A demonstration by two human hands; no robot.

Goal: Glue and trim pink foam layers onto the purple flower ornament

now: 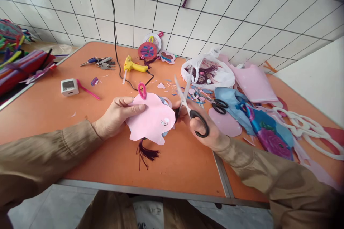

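Note:
A pink animal-shaped cutout [150, 120] hangs over the table, pinched between the thumb and fingers of my left hand [114, 114]. It carries a pink fuzzy loop [142, 90] on top, a dark tassel [148, 151] below and a small printed mark near its right end. Bluish pieces show behind its right edge. Black-handled scissors [185, 102] are in my right hand [205, 128], blades apart and pointing up, to the right of the cutout. Some of my right fingers are hidden behind the scissors and the cutout's edge.
A yellow glue gun [133, 65] with its cord, keys [104, 63] and a white cube-shaped device [69, 87] lie on the orange table [172, 175]. A white plastic bag [206, 73], second scissors [220, 106], paper scraps, fabric [268, 130] and white cord [306, 125] crowd the right.

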